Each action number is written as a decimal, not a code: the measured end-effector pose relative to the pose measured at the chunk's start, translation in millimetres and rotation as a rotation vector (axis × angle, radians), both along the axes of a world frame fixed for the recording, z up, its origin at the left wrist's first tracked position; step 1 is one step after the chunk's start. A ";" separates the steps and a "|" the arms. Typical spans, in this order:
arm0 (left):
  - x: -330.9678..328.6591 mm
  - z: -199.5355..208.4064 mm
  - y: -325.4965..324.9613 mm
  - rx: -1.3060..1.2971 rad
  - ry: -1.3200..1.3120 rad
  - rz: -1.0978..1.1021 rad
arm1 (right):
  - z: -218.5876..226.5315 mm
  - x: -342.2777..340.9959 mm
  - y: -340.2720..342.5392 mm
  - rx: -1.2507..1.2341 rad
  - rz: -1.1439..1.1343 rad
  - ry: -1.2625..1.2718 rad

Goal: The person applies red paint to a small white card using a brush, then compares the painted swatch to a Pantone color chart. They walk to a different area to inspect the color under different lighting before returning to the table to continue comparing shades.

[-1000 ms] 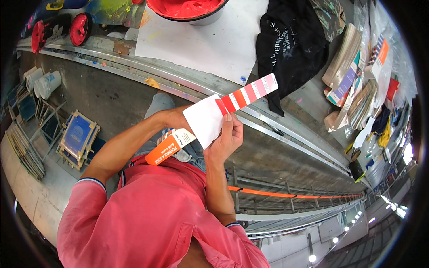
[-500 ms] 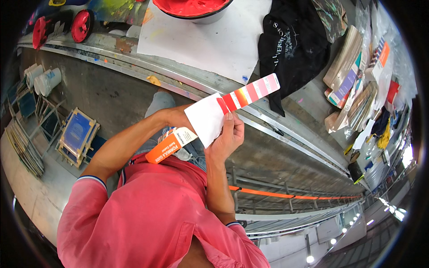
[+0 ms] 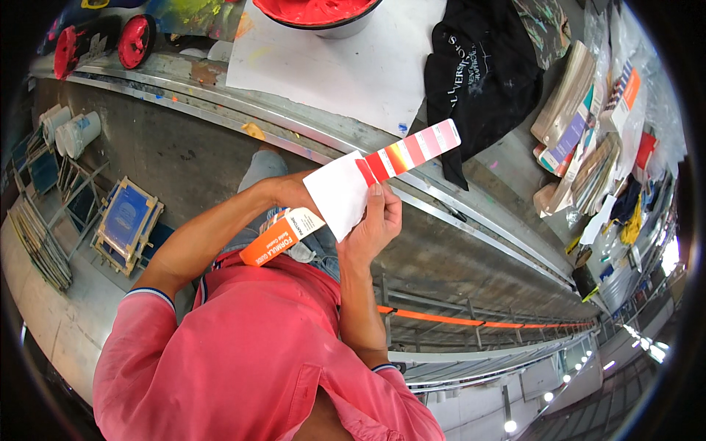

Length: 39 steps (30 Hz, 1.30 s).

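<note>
In front of my chest, my right hand [image 3: 371, 229] pinches a piece of white paper [image 3: 334, 192] by its lower right edge, thumb on top. A red patch at the paper's edge lies against a colour swatch strip [image 3: 423, 151], banded from red to pale pink, pointing up and right. My left hand [image 3: 294, 189] reaches in from the left; its fingers are hidden behind the paper. Below that hand, the orange and white cover of a colour guide [image 3: 273, 239] hangs at an angle near my waist.
A bowl of red ink [image 3: 346, 29] stands on a white sheet [image 3: 323, 81] on the table ahead. Beside it lies a black printed cloth [image 3: 478, 81]. More fanned colour guides [image 3: 566, 110] lie at the right. Framed screens [image 3: 129, 224] and white buckets [image 3: 79, 134] are at the left.
Almost nothing differs. The swatch strip and paper have shifted very slightly; both hands keep their places.
</note>
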State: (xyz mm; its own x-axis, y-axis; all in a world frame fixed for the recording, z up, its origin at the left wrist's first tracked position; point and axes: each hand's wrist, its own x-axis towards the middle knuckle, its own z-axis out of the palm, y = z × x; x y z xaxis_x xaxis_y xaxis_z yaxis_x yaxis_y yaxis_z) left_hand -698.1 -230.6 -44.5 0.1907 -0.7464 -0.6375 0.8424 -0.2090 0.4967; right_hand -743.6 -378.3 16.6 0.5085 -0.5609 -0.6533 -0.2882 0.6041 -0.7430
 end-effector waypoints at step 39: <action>181.1 53.5 -254.5 0.866 -1.667 -0.027 | 63.3 -58.6 -180.2 -0.202 -0.320 -0.245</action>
